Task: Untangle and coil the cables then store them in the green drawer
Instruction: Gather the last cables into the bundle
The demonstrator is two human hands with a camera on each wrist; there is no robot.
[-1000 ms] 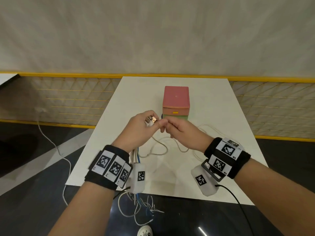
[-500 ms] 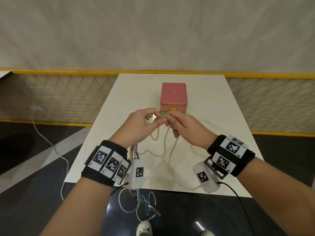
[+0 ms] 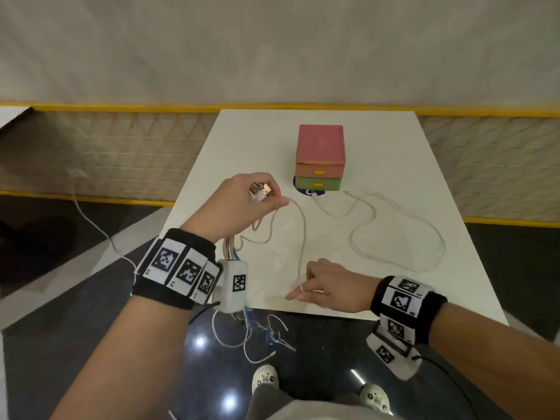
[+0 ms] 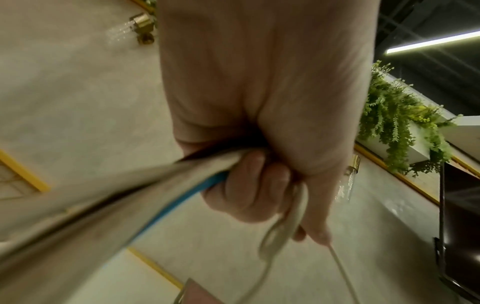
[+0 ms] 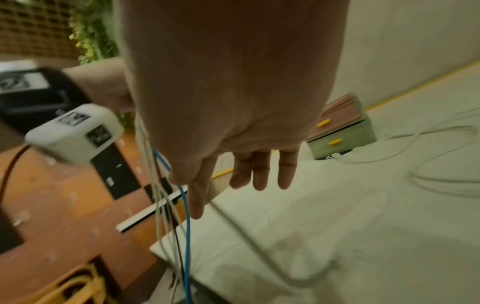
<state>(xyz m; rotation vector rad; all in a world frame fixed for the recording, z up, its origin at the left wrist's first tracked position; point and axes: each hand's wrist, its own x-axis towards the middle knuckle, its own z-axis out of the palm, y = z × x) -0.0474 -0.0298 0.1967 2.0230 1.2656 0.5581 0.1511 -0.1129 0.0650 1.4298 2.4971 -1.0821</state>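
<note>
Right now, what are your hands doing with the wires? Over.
Left hand grips bundled white and blue cables. Right hand pinches one white cable. Small green drawer closed.

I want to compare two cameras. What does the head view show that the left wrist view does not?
Only the head view shows the drawer box with its shut green drawer, the metal plugs, the right hand and the table. Only the left wrist view shows curled fingers round a blue cable. Both show the left hand gripping the white cables.

Black wristbands with checkered marker tags, white camera boxes, bare forearms, white shoes
</note>
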